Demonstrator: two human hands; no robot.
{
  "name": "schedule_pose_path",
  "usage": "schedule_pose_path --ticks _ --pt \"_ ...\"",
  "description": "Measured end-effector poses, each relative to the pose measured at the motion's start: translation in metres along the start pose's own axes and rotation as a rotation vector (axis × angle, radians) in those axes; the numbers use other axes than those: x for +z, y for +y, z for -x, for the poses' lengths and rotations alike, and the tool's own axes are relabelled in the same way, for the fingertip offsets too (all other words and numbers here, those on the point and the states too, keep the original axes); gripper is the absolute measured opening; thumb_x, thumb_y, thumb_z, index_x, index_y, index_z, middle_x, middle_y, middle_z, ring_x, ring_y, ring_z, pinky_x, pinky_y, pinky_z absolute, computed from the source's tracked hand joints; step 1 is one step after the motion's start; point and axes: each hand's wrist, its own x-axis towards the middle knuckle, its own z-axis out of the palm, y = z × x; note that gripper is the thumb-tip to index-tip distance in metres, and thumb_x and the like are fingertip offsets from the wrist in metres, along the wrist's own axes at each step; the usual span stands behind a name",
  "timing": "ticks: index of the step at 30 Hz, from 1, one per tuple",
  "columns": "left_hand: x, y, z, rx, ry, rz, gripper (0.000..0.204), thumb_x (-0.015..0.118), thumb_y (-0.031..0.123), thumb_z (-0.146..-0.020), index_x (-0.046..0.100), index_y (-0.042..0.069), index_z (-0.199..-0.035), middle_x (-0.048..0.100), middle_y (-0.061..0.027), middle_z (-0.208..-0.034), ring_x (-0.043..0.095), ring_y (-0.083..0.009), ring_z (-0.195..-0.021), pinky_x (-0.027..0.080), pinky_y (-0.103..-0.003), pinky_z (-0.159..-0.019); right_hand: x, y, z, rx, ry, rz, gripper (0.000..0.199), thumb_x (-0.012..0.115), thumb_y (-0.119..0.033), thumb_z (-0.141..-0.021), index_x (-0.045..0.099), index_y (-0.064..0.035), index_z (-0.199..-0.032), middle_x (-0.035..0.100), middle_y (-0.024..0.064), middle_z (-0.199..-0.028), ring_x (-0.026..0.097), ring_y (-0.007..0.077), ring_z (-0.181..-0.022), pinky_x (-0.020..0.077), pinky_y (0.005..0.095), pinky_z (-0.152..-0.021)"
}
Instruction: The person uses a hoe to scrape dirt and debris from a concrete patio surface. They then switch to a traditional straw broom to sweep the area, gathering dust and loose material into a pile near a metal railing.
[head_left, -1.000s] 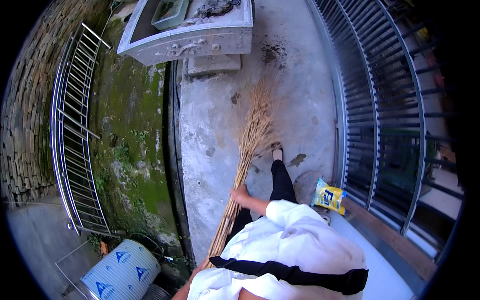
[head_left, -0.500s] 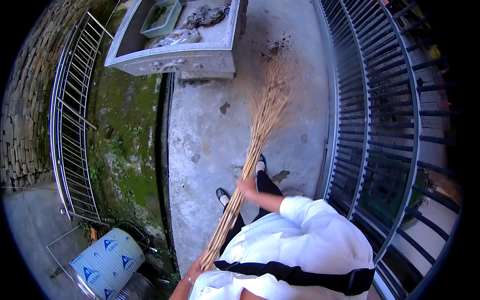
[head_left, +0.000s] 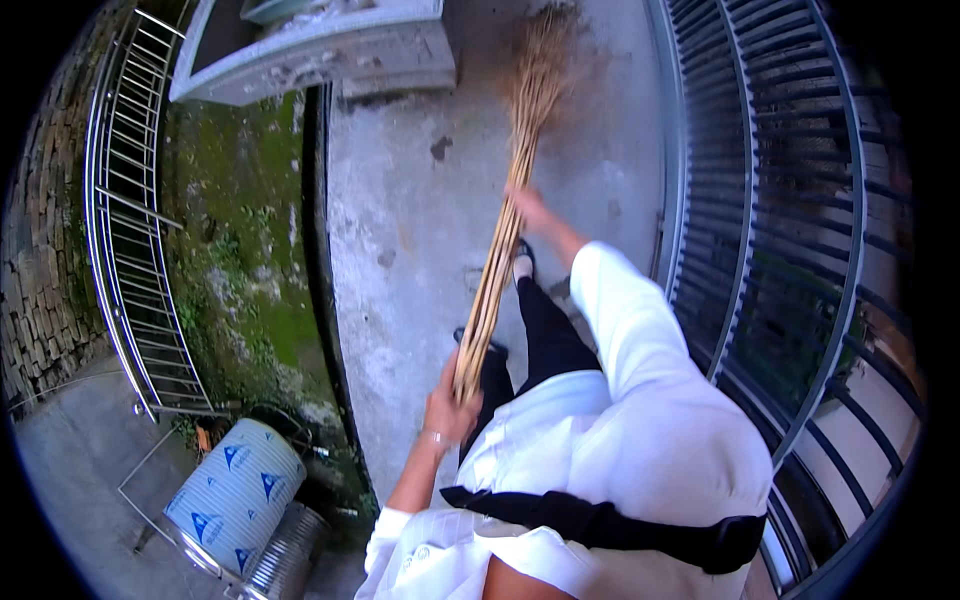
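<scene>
Tan twig broom [head_left: 495,270]; left hand [head_left: 450,412] gripping its butt end; right hand [head_left: 530,210] clasping it nearer the bristles [head_left: 537,70]

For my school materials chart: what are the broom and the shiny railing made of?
The broom looks like dry, bare plant stems: thin, tan and slightly crooked. The railing seems to be polished metal, perhaps stainless steel: its rounded bars shine silvery.

Tan twig broom [head_left: 501,250] slanted; blurred brush end [head_left: 543,75] seemingly splayed.
</scene>
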Motion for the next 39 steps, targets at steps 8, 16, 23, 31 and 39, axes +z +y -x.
schedule_pose_path --ticks 8,16,23,31,39 --pt "-0.033 -0.098 0.072 -0.062 -0.155 0.148 0.071 0.056 0.002 -0.072 0.023 0.016 -0.133 0.055 -0.0055 -0.069 0.051 -0.0119 -0.05 0.043 -0.026 -0.044 0.037 0.077 0.108 -0.037 0.21 0.367 0.036 0.063 -0.027 -0.068 0.048 0.0007 -0.087 0.056 0.0144 -0.078 0.057 0.0254 -0.074 0.0471 0.0369 -0.062" --pt "-0.021 -0.135 0.131 -0.213 -0.017 0.033 0.068 0.057 0.005 -0.073 0.026 0.014 -0.132 0.057 -0.0103 -0.087 0.055 -0.017 -0.071 0.045 -0.029 -0.064 0.07 0.146 0.202 0.324 0.048 0.502 0.063 0.06 -0.034 -0.067 0.035 0.0072 -0.108 0.051 0.0217 -0.099 0.053 0.0295 -0.091 0.0429 0.0381 -0.078" --pt "-0.003 0.032 -0.011 -0.132 -0.107 0.142 0.07 0.053 -0.002 -0.073 0.021 0.014 -0.134 0.055 -0.0077 -0.08 0.054 -0.0141 -0.059 0.046 -0.027 -0.051 0.004 -0.056 0.014 0.039 0.037 0.062 0.019 0.055 -0.02 -0.071 0.052 -0.0019 -0.074 0.053 0.0077 -0.06 0.053 0.0167 -0.053 0.0455 0.0335 -0.048" --pt "-0.01 -0.033 0.06 0.036 0.028 0.092 0.065 0.055 0.007 -0.075 0.027 0.017 -0.132 0.06 -0.0077 -0.084 0.057 -0.0192 -0.063 0.046 -0.031 -0.058 0.026 -0.003 0.124 0.057 0.309 0.229 0.028 0.059 -0.025 -0.065 0.053 0.0 -0.077 0.057 0.012 -0.07 0.057 0.021 -0.064 0.0457 0.036 -0.055" --pt "0.01 0.043 0.024 -0.077 0.155 -0.33 0.062 0.059 0.014 -0.072 0.033 0.014 -0.128 0.058 -0.023 -0.087 0.06 -0.032 -0.081 0.046 -0.036 -0.067 0.017 0.023 0.049 0.019 0.209 0.26 0.025 0.063 -0.025 -0.066 0.055 -0.0012 -0.07 0.058 0.0084 -0.062 0.057 0.0191 -0.057 0.0435 0.033 -0.047"
